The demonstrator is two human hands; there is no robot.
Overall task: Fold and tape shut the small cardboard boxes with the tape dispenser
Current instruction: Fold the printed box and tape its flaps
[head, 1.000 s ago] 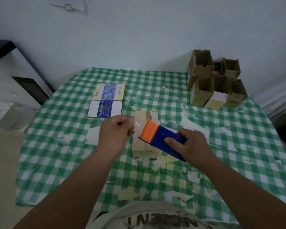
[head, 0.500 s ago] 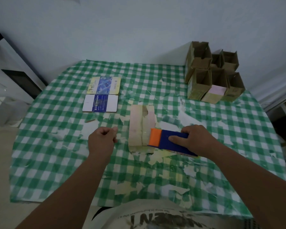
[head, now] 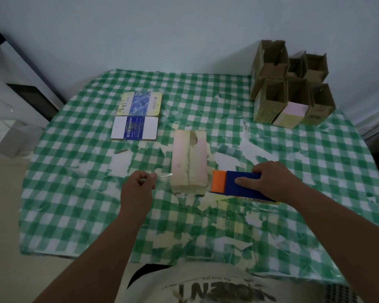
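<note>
A small pale cardboard box [head: 189,159] lies flat in the middle of the checked table, its flaps folded together along a centre seam. My right hand [head: 271,180] grips the blue and orange tape dispenser [head: 232,184], whose orange end sits against the box's near right side. My left hand [head: 138,186] pinches the end of a clear tape strip [head: 164,176] to the left of the box. The strip stretches from my fingers across the box's near end toward the dispenser.
Several open brown boxes [head: 289,88] stand at the far right corner. Two flat printed cartons [head: 138,115] lie at the far left. The green checked tablecloth [head: 74,204] is worn and patched with tape scraps. A dark cabinet [head: 20,90] stands left of the table.
Both hands came down from above the box to its sides, left hand going left and dispenser going right, drawing the tape across the box's near end.
</note>
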